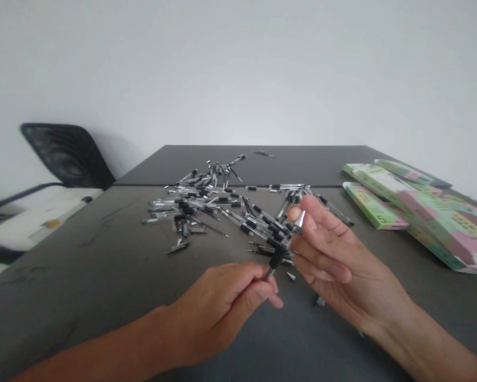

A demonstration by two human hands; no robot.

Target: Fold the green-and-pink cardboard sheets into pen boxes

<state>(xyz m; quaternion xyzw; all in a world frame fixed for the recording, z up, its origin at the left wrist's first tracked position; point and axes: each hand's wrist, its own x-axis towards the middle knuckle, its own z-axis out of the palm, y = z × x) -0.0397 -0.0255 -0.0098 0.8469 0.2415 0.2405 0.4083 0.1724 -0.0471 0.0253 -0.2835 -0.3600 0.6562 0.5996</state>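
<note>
My left hand (230,302) is closed on a clear pen barrel with a black rubber grip (277,257), pointing up and to the right. Between the thumb and fingers of my right hand (334,249) is a small silver cone-shaped pen tip (300,218). The tip is held just above the upper end of the barrel; whether the barrel also touches my right fingers I cannot tell. Behind both hands lies a loose heap of pens and pen parts (206,201). Another silver pen tip (291,276) rests on the table below my right hand.
Several green and pink cardboard boxes (413,207) are stacked on the right of the dark table (114,265). A few thin pen parts (264,154) lie at the far side. To the left stands a black mesh chair (67,154) beside a white surface (43,212).
</note>
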